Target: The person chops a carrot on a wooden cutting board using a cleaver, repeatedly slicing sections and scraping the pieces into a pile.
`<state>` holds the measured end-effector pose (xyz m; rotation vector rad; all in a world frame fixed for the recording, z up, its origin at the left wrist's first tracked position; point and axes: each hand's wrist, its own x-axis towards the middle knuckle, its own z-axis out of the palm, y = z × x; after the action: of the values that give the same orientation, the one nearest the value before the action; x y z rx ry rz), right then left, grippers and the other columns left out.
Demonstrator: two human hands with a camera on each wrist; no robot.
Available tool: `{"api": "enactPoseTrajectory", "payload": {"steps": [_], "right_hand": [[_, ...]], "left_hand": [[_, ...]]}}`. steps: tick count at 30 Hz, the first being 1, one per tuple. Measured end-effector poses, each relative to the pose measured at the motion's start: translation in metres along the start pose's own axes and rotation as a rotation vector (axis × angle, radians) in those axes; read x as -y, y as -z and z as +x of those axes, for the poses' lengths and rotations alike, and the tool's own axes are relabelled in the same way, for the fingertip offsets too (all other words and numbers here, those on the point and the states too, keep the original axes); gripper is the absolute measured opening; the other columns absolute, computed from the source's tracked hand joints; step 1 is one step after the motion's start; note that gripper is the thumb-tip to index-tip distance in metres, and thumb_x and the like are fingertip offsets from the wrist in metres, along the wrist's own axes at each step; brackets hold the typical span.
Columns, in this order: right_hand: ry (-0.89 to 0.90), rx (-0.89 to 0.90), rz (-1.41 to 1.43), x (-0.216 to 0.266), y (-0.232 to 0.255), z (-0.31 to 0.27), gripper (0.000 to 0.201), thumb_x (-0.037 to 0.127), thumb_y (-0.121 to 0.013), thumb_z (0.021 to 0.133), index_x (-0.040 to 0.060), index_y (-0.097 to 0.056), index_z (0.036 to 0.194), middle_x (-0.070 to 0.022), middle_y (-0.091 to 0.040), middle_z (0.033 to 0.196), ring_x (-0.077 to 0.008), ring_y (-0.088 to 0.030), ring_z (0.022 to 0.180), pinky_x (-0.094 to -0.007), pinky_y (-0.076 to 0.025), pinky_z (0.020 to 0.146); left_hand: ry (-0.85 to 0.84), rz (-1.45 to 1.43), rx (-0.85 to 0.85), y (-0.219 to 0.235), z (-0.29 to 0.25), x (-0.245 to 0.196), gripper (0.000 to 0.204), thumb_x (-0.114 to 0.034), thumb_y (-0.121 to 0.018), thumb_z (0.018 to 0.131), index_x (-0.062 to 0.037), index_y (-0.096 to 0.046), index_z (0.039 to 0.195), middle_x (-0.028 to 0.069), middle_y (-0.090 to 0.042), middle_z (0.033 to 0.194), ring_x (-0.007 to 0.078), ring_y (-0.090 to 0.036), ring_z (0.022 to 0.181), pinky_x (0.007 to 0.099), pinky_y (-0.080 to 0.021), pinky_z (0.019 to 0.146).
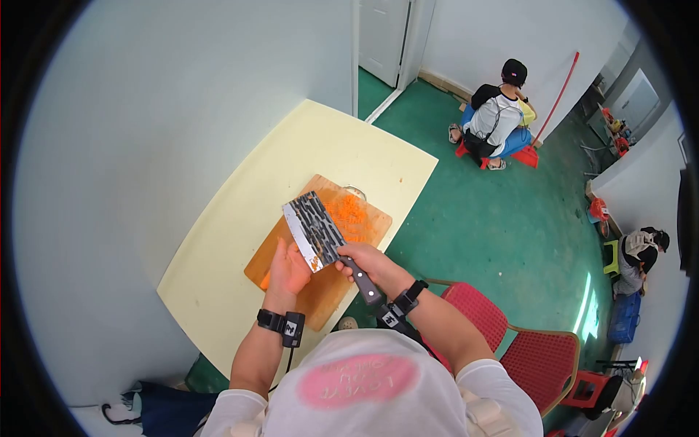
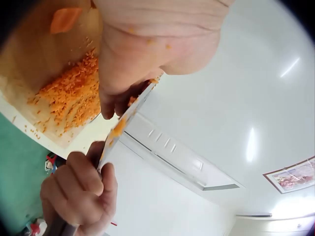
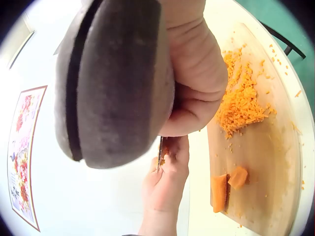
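My right hand [image 1: 368, 264] grips the dark handle of a cleaver [image 1: 314, 222], its broad, dark-patterned blade held tilted over the wooden cutting board [image 1: 313, 302]. Orange carrot bits [image 2: 118, 129] stick to the blade. At the blade's lower edge is my left hand [image 1: 290, 271], palm turned up, fingers against the blade's face and partly hidden by it. Specks of carrot dot its wrist. A heap of finely chopped carrot [image 3: 241, 108] covers the far part of the board. Two larger carrot pieces [image 3: 220, 193] lie at the near part.
The board lies on a pale yellow table [image 1: 291, 146] against a wall. Red chairs [image 1: 539, 364] stand close on the right. Across the green floor, one person [image 1: 502, 120] sits on a low red stool beside a red dustpan [image 1: 526, 156]; another person [image 1: 641, 255] sits farther right.
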<state>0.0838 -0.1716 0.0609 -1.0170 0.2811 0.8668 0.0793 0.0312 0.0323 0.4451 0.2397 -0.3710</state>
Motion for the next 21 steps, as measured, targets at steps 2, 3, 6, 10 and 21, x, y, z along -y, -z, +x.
{"api": "enactPoseTrajectory", "payload": {"steps": [2, 3, 6, 10, 21], "right_hand": [[0.025, -0.029, -0.034, 0.001, 0.005, 0.011, 0.014, 0.02, -0.049, 0.095, 0.0071, -0.053, 0.091, -0.0023, -0.059, 0.07, -0.0088, -0.05, 0.049, -0.025, -0.044, 0.043], [0.037, -0.03, -0.033, 0.002, 0.005, 0.016, 0.014, 0.019, -0.048, 0.095, 0.0068, -0.053, 0.091, -0.0023, -0.058, 0.069, -0.0091, -0.05, 0.049, -0.0254, -0.044, 0.043], [0.067, -0.039, -0.034, 0.008, 0.006, 0.021, 0.014, 0.018, -0.047, 0.094, 0.0063, -0.053, 0.092, -0.0023, -0.058, 0.068, -0.0093, -0.05, 0.049, -0.0259, -0.044, 0.043], [0.129, -0.124, -0.024, 0.015, 0.006, 0.006, 0.014, 0.017, -0.045, 0.094, 0.0062, -0.053, 0.095, -0.0023, -0.057, 0.067, -0.009, -0.05, 0.049, -0.0261, -0.043, 0.043], [0.211, -0.234, -0.229, 0.008, 0.022, -0.008, 0.015, 0.018, -0.051, 0.093, 0.0045, -0.054, 0.097, -0.0015, -0.057, 0.067, -0.008, -0.051, 0.048, -0.0255, -0.042, 0.041]], "left_hand": [[0.069, -0.085, -0.028, 0.019, 0.004, 0.004, 0.058, -0.043, -0.023, 0.105, 0.0018, -0.034, 0.139, 0.0236, -0.046, 0.139, 0.035, -0.046, 0.128, 0.0498, -0.034, 0.112], [0.067, -0.08, -0.023, 0.015, 0.003, 0.003, 0.058, -0.043, -0.023, 0.105, 0.0018, -0.034, 0.139, 0.0236, -0.046, 0.139, 0.035, -0.046, 0.128, 0.0498, -0.034, 0.112], [0.163, -0.008, -0.263, 0.007, 0.003, -0.003, 0.038, -0.03, -0.041, 0.103, 0.0015, -0.045, 0.125, 0.0197, -0.055, 0.126, 0.0331, -0.055, 0.118, 0.0474, -0.046, 0.102], [0.243, 0.011, -0.354, 0.024, 0.014, -0.011, 0.033, -0.027, -0.044, 0.102, 0.0006, -0.049, 0.121, 0.0191, -0.058, 0.117, 0.0323, -0.058, 0.109, 0.0446, -0.05, 0.097], [-0.632, 2.049, -0.049, 0.058, 0.069, 0.004, 0.042, -0.017, -0.053, 0.091, 0.0049, -0.052, 0.127, 0.0208, -0.059, 0.125, 0.034, -0.058, 0.113, 0.0396, -0.044, 0.099]]}}
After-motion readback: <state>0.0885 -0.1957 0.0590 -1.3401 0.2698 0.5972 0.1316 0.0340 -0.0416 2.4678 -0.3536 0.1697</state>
